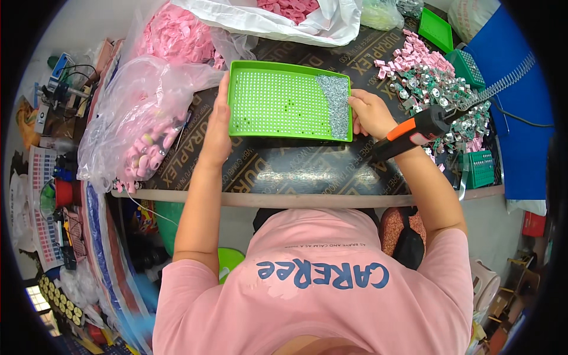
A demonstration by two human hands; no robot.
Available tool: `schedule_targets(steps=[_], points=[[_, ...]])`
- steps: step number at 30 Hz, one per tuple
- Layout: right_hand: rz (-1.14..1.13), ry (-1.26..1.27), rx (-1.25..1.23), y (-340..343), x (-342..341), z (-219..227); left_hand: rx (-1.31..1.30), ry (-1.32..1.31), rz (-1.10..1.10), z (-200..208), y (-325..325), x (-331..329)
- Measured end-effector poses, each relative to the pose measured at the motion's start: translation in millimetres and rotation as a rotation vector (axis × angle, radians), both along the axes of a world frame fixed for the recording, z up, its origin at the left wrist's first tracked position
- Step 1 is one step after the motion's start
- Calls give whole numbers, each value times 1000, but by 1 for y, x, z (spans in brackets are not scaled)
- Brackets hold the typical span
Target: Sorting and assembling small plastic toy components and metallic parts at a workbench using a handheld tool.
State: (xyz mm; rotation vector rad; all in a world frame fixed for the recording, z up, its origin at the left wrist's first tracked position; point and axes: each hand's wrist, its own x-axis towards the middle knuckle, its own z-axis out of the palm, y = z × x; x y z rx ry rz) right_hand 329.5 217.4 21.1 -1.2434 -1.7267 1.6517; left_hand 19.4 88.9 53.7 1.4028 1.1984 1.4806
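Clasping the perforated green tray [275, 94] between left grip [220, 133] and right grip [371, 114], presumably for balance (with silvery bits [336, 106] nearer the right).

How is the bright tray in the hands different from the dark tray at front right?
The bright tray looks light green and bigger; the dark tray is deep green and smaller. The left hand and right hand hold the bright tray; the dark tray rests untouched. Both are green and rectangular.
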Motion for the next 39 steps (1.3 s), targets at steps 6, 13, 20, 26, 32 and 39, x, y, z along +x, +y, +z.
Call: schedule_targets(steps=[6,13,20,26,32,39], points=[[32,-198,305,11,-7,16,8,-13,81,-12,-18,14],[26,-152,187,13,-22,7,18,12,85,15,-16,6],[108,-163,108,22,-34,15,-49,-24,97,16,-35,2],[269,-355,314,38,-61,3,-131,-15,273,-34,-74,7],[397,-349,270,33,-85,0,-87,-88,380,-53,-96,-9],[101,-195,374,75,-65,-10,6,-347,387,-57,-98,-7]])
